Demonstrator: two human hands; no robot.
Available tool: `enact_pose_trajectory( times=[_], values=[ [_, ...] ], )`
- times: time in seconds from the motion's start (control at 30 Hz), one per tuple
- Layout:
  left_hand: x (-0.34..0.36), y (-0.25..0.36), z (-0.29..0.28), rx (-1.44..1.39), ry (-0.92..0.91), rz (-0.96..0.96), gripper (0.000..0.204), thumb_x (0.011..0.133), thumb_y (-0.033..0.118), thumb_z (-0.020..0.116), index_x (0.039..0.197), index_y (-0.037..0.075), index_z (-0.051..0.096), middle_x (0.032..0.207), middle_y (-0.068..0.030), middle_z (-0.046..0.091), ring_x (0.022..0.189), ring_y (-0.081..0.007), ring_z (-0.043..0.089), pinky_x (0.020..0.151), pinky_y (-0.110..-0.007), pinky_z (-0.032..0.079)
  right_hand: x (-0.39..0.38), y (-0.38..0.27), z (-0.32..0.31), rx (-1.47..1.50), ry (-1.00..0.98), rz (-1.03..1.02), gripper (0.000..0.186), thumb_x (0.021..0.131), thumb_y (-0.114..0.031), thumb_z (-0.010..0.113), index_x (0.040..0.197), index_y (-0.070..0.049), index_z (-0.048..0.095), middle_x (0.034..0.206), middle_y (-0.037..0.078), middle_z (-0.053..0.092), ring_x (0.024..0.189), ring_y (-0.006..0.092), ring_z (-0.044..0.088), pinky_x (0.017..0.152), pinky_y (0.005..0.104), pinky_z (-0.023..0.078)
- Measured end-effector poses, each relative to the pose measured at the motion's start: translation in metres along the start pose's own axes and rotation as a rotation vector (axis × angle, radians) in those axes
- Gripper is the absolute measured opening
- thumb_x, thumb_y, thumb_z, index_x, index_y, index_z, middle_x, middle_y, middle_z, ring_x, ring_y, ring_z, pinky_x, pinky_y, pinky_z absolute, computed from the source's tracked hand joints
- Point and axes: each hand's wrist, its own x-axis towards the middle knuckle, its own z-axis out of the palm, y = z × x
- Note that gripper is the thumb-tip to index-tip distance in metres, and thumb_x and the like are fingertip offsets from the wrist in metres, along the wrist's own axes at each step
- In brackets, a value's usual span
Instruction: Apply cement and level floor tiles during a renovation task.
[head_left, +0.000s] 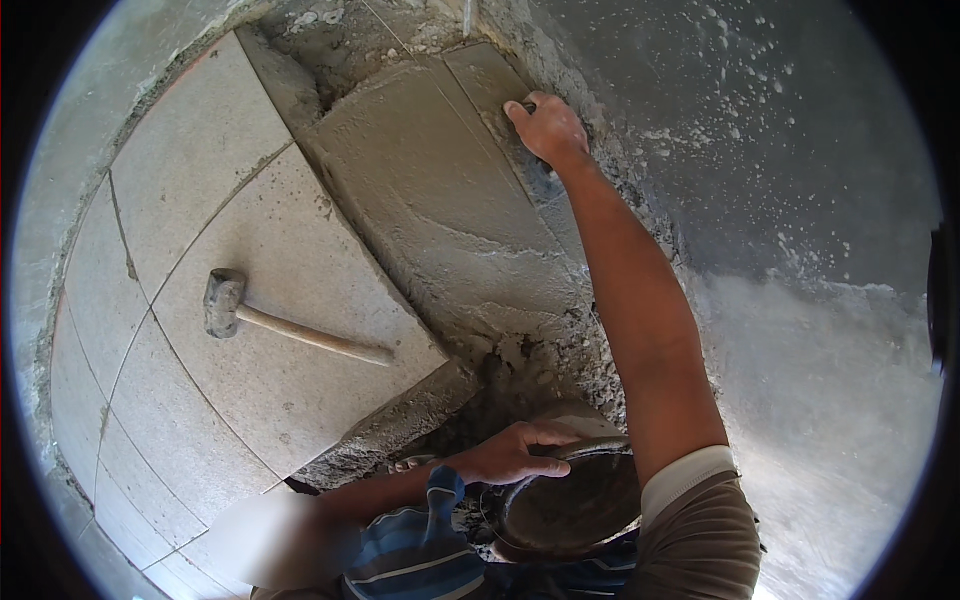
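My right hand is closed around the dark handle of a trowel at the far right edge of a bed of wet grey mortar. Its blade is mostly hidden by the hand and hard to tell from the mortar. Near my body, my left hand is on a dark bucket, thumb over the rim and fingers against the outer wall. The bucket's mouth leans toward me, and its inside is dark. A mallet with a wooden handle lies on the tiles to the left.
Large pale floor tiles cover the left side, ending in a raised edge along the mortar. Loose rubble lies between the mortar and the bucket. A grey wall-like surface, splashed with white specks, rises along the right.
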Motion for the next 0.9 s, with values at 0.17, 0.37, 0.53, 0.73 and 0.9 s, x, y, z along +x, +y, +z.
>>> enact_pose_trajectory(
  times=[0.17,0.37,0.53,0.73,0.9],
  values=[
    [0.0,0.002,0.004,-0.061,0.001,-0.024,0.055,0.094,0.028,0.074,0.143,0.006,0.058,0.151,-0.0167,0.049,0.143,-0.0296,0.041,0.118,-0.043,0.032,-0.03,0.039,-0.012,-0.104,-0.099,-0.018,0.064,0.095,-0.052,0.057,0.137,-0.004,0.06,0.137,0.021,0.061,0.127,0.037,0.058,0.108,0.0454,0.046],
    [-0.003,-0.008,0.006,-0.088,0.027,0.027,0.048,0.093,0.021,0.075,0.137,0.005,0.063,0.148,-0.0146,0.052,0.139,-0.0263,0.046,0.115,-0.039,0.035,-0.176,0.138,-0.056,-0.135,-0.086,0.075,0.056,0.094,-0.052,0.062,0.125,-0.005,0.067,0.115,0.025,0.069,0.109,0.0418,0.066,0.094,0.0471,0.053],
    [-0.001,-0.009,0.012,-0.062,0.065,0.056,0.044,0.093,0.016,0.074,0.134,0.003,0.064,0.14,-0.0116,0.061,0.129,-0.0206,0.055,0.112,-0.035,0.038,-0.295,0.223,-0.101,-0.018,-0.113,0.216,0.047,0.093,-0.045,0.068,0.121,-0.006,0.068,0.106,0.025,0.072,0.101,0.0432,0.069,0.085,0.0461,0.056],
    [-0.003,-0.009,0.013,-0.036,0.084,0.093,0.044,0.092,0.016,0.074,0.133,0.003,0.065,0.138,-0.0106,0.063,0.128,-0.0196,0.055,0.111,-0.035,0.039,-0.276,0.205,-0.082,0.089,-0.001,0.098,0.048,0.095,-0.044,0.067,0.121,-0.004,0.068,0.106,0.026,0.071,0.104,0.0411,0.07,0.087,0.0447,0.055],
    [0.0,-0.012,0.011,-0.033,0.092,0.101,0.045,0.093,0.017,0.074,0.134,0.002,0.064,0.137,-0.0105,0.063,0.125,-0.0193,0.056,0.109,-0.035,0.039,-0.165,0.127,-0.035,-0.016,0.013,0.077,0.062,0.093,-0.055,0.061,0.123,-0.002,0.067,0.114,0.029,0.068,0.111,0.0442,0.065,0.094,0.047,0.052]
  ],
)
